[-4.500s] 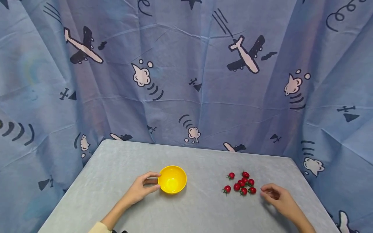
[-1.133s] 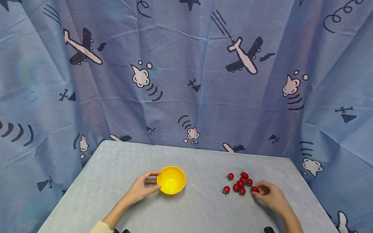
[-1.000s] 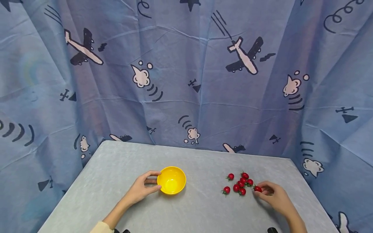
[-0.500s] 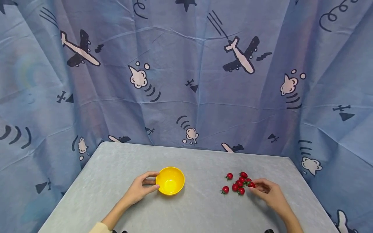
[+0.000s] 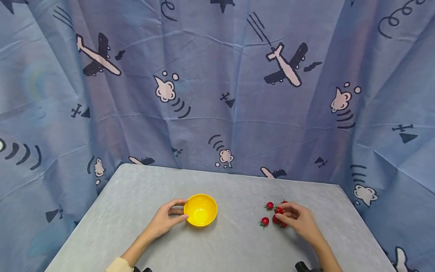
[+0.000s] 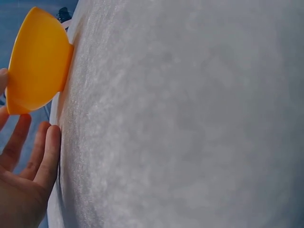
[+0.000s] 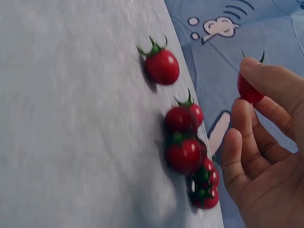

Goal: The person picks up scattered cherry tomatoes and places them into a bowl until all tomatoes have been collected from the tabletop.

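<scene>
A yellow bowl (image 5: pixel 201 210) sits on the table left of the middle, with nothing inside it. My left hand (image 5: pixel 163 223) holds it by its left side, thumb and index finger at the rim; the left wrist view shows the other fingers spread under the bowl's side. My right hand (image 5: pixel 301 223) pinches a cherry tomato (image 7: pixel 249 90) between thumb and fingers, lifted off the table. Several other cherry tomatoes (image 7: pixel 162 67) with green stems lie below and beside that hand, which partly covers them in the head view.
The pale grey table (image 5: pixel 234 241) ends at the back against a blue curtain (image 5: pixel 210 94) printed with aeroplanes. Two cherry tomatoes lie a little apart, left of the cluster. A dark device (image 5: pixel 302 266) shows at the right wrist.
My right hand, holding nothing at first, has taken a cherry tomato from the cluster's right end and carried it left over the others. The left hand and bowl stay in place.
</scene>
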{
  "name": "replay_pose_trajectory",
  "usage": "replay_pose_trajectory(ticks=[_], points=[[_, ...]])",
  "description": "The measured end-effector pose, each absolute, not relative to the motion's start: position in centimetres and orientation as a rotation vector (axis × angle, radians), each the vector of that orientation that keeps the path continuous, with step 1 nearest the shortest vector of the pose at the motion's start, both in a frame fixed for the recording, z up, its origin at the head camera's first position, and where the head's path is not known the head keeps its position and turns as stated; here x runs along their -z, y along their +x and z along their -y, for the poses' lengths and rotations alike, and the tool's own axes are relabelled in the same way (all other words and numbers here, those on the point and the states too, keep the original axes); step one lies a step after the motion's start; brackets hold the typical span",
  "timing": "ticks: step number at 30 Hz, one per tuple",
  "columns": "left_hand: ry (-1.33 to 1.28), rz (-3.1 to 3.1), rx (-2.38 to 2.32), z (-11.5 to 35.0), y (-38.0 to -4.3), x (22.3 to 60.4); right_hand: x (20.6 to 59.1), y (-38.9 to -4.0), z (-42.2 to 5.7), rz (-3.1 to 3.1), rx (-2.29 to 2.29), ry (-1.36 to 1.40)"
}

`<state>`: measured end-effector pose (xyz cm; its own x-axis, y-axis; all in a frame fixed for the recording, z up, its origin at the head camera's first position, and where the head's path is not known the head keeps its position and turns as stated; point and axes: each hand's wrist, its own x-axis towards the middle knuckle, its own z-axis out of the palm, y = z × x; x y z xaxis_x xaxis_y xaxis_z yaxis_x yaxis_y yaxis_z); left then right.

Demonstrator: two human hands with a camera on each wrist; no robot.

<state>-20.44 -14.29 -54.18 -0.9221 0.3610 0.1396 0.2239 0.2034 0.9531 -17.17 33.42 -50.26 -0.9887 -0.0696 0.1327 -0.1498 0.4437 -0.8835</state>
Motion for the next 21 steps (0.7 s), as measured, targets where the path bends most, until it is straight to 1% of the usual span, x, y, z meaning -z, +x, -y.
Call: replay_pose_trajectory(ticks=[15,21], points=[[0.549,-2.360,-1.808,14.0,-20.5,53.7,50.5,-19.8,-28.4,2.547,-1.699,0.504],[0.559,-2.342,-1.832,14.1,-20.4,53.8,50.5,-20.3,-26.5,2.576,-1.676,0.540]])
